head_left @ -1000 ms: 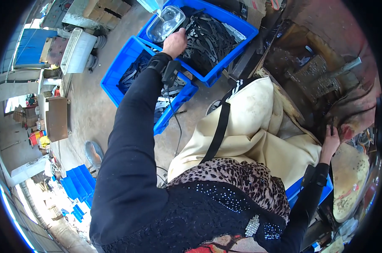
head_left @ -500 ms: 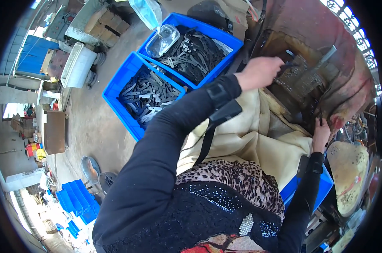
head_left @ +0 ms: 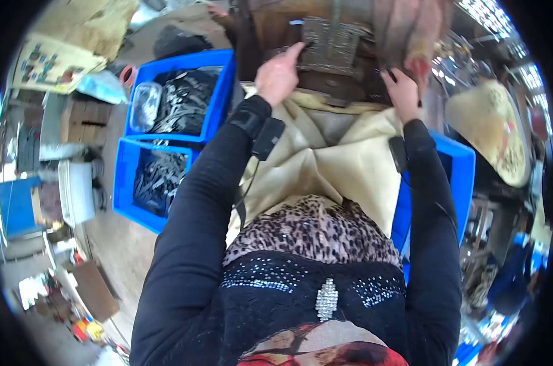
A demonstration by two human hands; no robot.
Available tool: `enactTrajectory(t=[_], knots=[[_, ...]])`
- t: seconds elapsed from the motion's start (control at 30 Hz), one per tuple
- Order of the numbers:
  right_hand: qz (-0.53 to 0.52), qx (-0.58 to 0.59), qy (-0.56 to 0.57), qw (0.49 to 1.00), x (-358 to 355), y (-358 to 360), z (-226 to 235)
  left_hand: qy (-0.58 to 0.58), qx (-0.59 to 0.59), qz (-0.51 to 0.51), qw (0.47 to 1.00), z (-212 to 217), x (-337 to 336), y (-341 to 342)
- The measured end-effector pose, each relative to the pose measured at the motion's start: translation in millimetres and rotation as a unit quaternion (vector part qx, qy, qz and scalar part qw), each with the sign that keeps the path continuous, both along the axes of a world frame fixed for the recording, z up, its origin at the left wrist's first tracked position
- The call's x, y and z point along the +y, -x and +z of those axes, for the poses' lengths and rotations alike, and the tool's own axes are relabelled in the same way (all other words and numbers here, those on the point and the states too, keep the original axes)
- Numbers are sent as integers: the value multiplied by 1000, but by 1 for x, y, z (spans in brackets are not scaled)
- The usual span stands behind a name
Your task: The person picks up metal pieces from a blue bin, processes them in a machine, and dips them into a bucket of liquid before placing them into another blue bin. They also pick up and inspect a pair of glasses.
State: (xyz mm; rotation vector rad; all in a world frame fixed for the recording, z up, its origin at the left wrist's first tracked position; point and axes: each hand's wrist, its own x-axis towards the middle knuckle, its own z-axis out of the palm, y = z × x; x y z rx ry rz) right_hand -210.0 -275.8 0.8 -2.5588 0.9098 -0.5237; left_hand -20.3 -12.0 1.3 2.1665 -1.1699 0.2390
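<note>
My left hand (head_left: 277, 78) is at the left edge of a wet-looking, textured metal block (head_left: 330, 55) on a dark machine bed. Its index finger reaches toward the block and the other fingers are curled; whatever they pinch is too small to make out. Right of the block, my right hand (head_left: 404, 96) has its fingers closed around a small dark thing I cannot make out, beside a hanging reddish-brown sheet (head_left: 404, 30). A cream apron-like cloth (head_left: 325, 158) spreads from the machine's edge over my lap.
Two blue bins (head_left: 122, 177) at the left hold many flat dark metal pieces (head_left: 188, 100); a clear plastic tub (head_left: 146, 105) sits in the far one. Another blue bin (head_left: 462, 177) stands under my right forearm. Farther right is a stained, cream-coloured padded seat (head_left: 493, 131).
The view has turned, so the machine now lies straight ahead and the bins at left. My left hand has moved back to the block's left edge; my right hand stays beside the hanging sheet.
</note>
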Motion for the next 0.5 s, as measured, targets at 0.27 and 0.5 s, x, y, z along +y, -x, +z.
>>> enactTrajectory(t=[0.27, 0.5], knots=[[-97, -145, -74, 982, 18, 61, 41, -32, -8, -2, 999, -4, -1, -6], [-106, -6, -217, 970, 34, 102, 23, -36, 15, -28, 999, -7, 2, -10]])
